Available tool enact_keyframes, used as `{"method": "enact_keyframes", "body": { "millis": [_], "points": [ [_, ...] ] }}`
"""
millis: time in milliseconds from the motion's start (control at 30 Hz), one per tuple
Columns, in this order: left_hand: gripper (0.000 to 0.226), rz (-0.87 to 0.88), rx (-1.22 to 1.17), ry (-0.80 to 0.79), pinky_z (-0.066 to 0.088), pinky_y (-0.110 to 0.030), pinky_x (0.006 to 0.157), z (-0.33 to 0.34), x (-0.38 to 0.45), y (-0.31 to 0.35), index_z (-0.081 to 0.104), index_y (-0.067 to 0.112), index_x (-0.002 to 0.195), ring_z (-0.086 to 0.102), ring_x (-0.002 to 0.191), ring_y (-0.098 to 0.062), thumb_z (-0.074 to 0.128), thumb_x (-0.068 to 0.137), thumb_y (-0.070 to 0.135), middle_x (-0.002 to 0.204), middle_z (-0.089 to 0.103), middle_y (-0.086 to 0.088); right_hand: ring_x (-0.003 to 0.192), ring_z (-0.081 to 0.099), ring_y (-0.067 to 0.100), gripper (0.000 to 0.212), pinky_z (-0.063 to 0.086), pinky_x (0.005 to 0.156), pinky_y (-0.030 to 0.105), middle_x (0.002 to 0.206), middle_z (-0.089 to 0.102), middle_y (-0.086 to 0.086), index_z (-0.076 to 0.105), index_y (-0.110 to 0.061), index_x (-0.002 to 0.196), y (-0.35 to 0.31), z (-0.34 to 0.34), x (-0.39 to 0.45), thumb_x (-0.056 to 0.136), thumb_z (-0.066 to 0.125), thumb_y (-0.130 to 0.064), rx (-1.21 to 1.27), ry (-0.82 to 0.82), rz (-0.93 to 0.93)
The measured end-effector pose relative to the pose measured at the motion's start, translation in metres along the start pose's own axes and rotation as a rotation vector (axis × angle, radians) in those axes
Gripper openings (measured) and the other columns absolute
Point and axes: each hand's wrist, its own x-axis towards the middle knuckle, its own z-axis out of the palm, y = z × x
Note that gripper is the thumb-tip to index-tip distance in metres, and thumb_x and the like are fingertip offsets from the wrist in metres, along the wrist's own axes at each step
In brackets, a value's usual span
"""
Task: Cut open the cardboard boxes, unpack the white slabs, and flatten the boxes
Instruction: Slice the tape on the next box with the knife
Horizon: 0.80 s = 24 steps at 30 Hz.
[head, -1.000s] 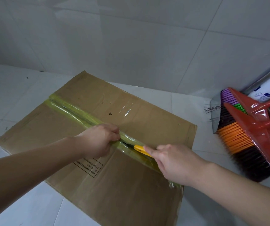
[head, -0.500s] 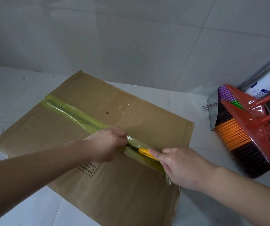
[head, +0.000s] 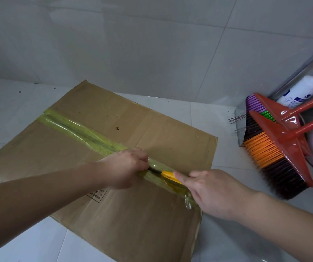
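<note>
Yellow cutter in right hand

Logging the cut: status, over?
Right hand grips yellow cutter on taped seam. Left hand holds box. Brooms clear.

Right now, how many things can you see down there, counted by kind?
Cardboard box: 1
Yellow cutter: 1, in the right hand; the left hand is on the tape seam
Brooms: 2
White bottle: 1
Total: 5
</note>
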Motion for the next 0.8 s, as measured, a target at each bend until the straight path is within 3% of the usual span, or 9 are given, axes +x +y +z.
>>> {"method": "enact_keyframes", "body": {
  "millis": [400, 800],
  "points": [
    [0.049, 0.014, 0.005, -0.005, 0.045, -0.032, 0.085, 0.003, 0.004, 0.006, 0.066, 0.012, 0.11, 0.048, 0.102, -0.016, 0.048, 0.069, -0.005, 0.105, 0.055, 0.0, 0.08, 0.051, 0.017, 0.061, 0.049, 0.073, 0.037, 0.087, 0.034, -0.01, 0.01, -0.029, 0.153, 0.01, 0.001, -0.011, 0.099, 0.035, -0.019, -0.015, -0.043, -0.004],
    [0.048, 0.053, -0.006, -0.02, 0.046, -0.031, 0.083, 0.003, 0.01, 0.016, 0.066, 0.01, 0.106, 0.049, 0.102, -0.019, 0.049, 0.064, -0.005, 0.103, 0.056, -0.002, 0.084, 0.055, 0.021, 0.061, 0.049, 0.073, 0.04, 0.094, 0.043, -0.007, 0.007, -0.03, 0.153, 0.021, 0.018, -0.028, 0.098, 0.03, -0.019, -0.031, -0.045, -0.013]
  ]
}}
